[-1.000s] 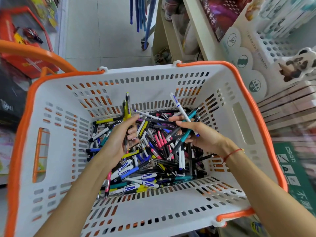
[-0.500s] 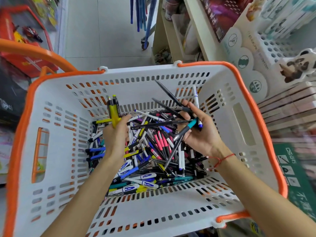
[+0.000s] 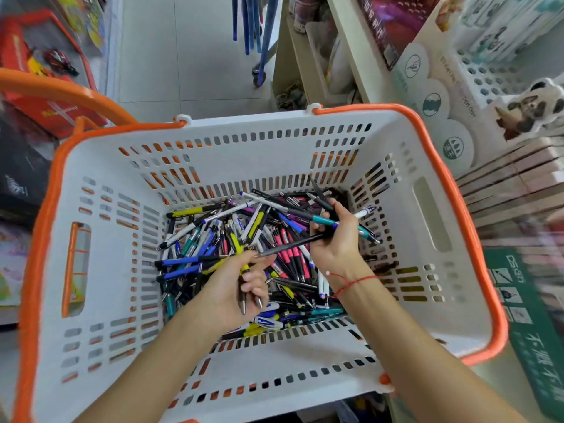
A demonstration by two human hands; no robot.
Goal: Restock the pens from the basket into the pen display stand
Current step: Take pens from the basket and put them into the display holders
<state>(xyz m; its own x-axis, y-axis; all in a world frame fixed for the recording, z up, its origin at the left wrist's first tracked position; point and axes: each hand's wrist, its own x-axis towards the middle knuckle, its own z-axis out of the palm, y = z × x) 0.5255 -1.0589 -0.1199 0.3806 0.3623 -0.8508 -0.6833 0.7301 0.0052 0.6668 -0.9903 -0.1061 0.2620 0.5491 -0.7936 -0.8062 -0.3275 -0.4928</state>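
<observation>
- Pens sit in a loose tangled heap on the floor of the basket, piled toward its far right corner, pointing every which way. That's why both hands are down in there sorting instead of just scooping.
- Left hand is over the near middle of the heap, fingers curled round a small bundle of about 2 or 3 pens, a yellow-and-black one among them. Their tips poke out toward the near wall. Looks like it's the "keeper" hand, collecting matching ones in a bunch.
- Right hand is closer to the far right corner, gripping a messy fan of pens: a teal one crossing over the fingers, a few thin black ones, a white one sticking out toward the right wall. They splay out at different angles, so I'd guess it grabbed a handful and still needs to line them up.
- One long black pen runs from the right hand's grip toward the left thumb, maybe a hand-over, can't say for sure.
- Hands are near each other but not touching.
- Pen display stand, the white gridded rack, is just past the basket's right rim, so carrying a bunch across should be short. Nothing has left the basket with these 2 handfuls yet.
</observation>
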